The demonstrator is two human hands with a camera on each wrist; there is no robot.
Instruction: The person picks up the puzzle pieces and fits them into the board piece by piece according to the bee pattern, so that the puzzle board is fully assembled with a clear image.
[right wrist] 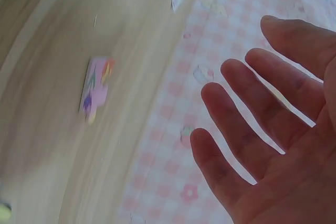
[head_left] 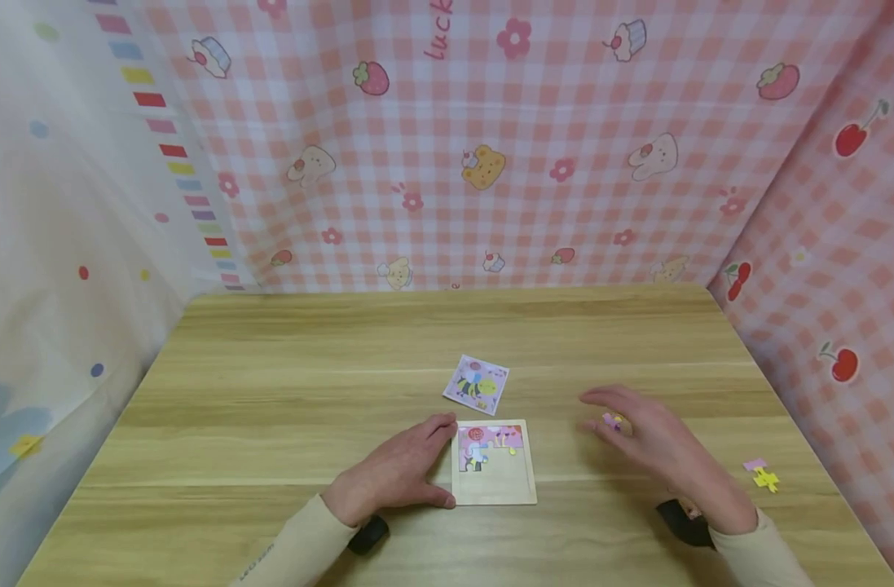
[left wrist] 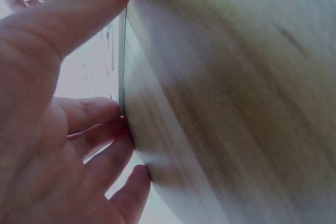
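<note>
A square wooden puzzle tray (head_left: 494, 487) lies on the table, its assembled pink pieces (head_left: 493, 435) covering the upper part and left side. My left hand (head_left: 398, 470) rests against the tray's left edge, thumb at the near corner and fingers at the far one. In the left wrist view, the fingertips (left wrist: 107, 109) touch that edge. Over the table to the right hovers my right hand (head_left: 655, 436), fingers spread and holding nothing. Below it lies a loose pink puzzle piece (right wrist: 95, 86), seen between thumb and fingers in the head view.
A bee picture card (head_left: 477, 383) lies just beyond the tray. Farther right, a pink puzzle piece (head_left: 755, 465) and a yellow one (head_left: 767, 479) lie close together near the table's right edge. Printed curtains (head_left: 432, 220) hang behind the table and at both sides.
</note>
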